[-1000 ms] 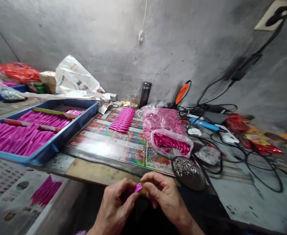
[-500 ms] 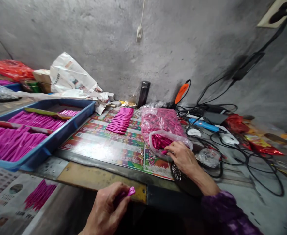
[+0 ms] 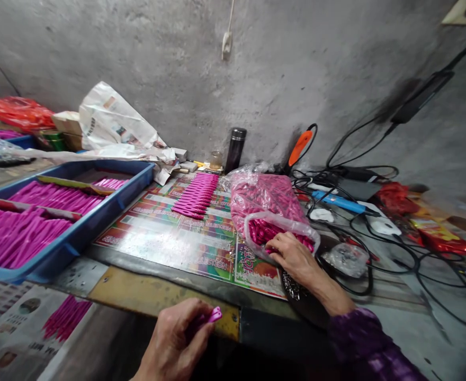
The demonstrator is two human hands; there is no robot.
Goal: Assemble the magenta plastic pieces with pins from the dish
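the blue plastic tray at the left of the desk holds two banks of slim magenta pieces lying side by side, a long strip resting across each bank. a printed mat covers the middle of the desk, with a tight row of magenta pieces laid on it. to its right sits a big clear plastic bag packed with more of them, and in front of that a smaller clear bag with an open mouth, shiny magenta pieces inside. a dark round dish of metal clips lies mostly hidden under the right wrist.

the left hand is at the desk's front edge, its fingers closed on a magenta piece. the piece's long axis lies nearly level, its tip pointing right and slightly up, toward the right hand, well apart from it. that hand is palm down, its fingers inside the smaller bag's mouth among the pieces; i cannot tell whether they have hold of one. its forearm comes in from the lower right in a purple sleeve.
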